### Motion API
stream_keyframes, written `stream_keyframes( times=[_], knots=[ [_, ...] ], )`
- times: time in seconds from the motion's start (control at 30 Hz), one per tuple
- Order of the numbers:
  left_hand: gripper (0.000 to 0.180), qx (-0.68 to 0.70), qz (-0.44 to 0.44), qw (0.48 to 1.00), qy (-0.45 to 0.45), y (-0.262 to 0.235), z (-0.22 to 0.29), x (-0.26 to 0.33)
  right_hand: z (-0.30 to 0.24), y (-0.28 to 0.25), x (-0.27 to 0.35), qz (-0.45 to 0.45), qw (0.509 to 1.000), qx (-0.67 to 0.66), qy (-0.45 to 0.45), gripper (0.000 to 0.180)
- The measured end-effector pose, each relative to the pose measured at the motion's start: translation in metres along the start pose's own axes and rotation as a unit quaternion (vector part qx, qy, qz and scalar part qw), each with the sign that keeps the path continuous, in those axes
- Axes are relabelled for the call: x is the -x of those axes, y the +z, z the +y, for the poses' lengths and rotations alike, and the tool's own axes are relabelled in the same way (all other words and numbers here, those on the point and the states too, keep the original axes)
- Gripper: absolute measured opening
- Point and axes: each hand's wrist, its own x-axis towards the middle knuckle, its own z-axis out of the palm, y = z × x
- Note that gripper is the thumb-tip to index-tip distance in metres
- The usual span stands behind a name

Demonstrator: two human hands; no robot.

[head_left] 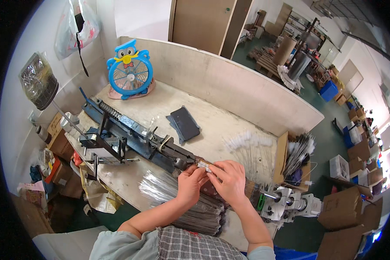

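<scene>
In front of me, my left hand (190, 183) and my right hand (228, 180) meet with fingertips pinched. Between them is a small white piece (204, 166), too small to make out fully. Both hands are over the near end of a long blue-and-black metal bench machine (134, 141), which carries a coil spring and a clamp-like head. Below my left wrist lies a thick bundle of thin metal wires (193, 210), partly covered by my forearm. Right of my right hand is a silver motor-like mechanism (286, 203) with a shaft and a green part.
Several white-tipped wire brushes (251, 145) lie beyond my right hand. A cardboard box (282, 157) holds more. Behind the machine rests a dark flat device (185, 124). A blue bird-shaped fan (130, 73) stands far left, near a bag-covered lamp (39, 82). A low board (229, 89) borders the table.
</scene>
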Motion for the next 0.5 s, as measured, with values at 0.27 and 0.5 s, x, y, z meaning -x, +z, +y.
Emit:
stream_keyframes(
  times=[0.27,0.5],
  knots=[
    [0.009,-0.003,0.012,1.0,0.006,-0.001,-0.002,-0.003,0.003,0.011,-0.003,0.025,0.999,0.011,-0.025,0.022],
    [0.041,0.056,0.006,0.998,-0.028,-0.002,0.004,0.002,-0.004,-0.006,0.001,0.0,0.999,0.041,0.013,0.015]
  ],
)
